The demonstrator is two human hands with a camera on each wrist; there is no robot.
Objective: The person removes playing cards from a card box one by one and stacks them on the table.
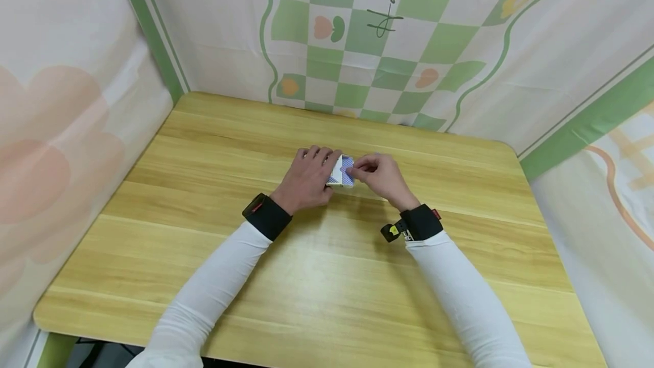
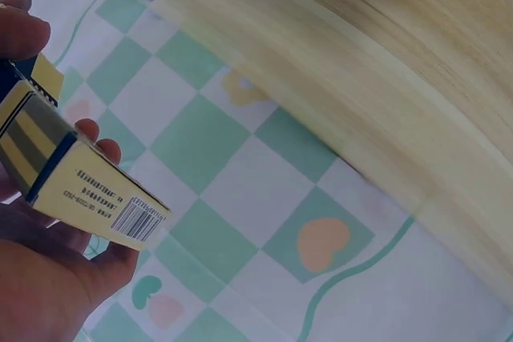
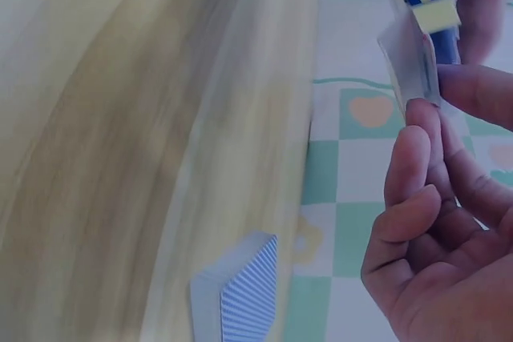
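Left hand (image 1: 309, 178) is gripping the box (image 2: 100, 190), fingers curling round it; right hand (image 1: 380, 178) is pinching a pale panel (image 3: 407, 60) at its end, thumb and fingers almost meeting. Flap or card unclear. Left fingers are hiding much of the box, which is sitting just left of right fingers.

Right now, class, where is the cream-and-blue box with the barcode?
In the left wrist view, the cream-and-blue box is at the far left, held in the left hand, with the green-and-white checked fabric behind it.
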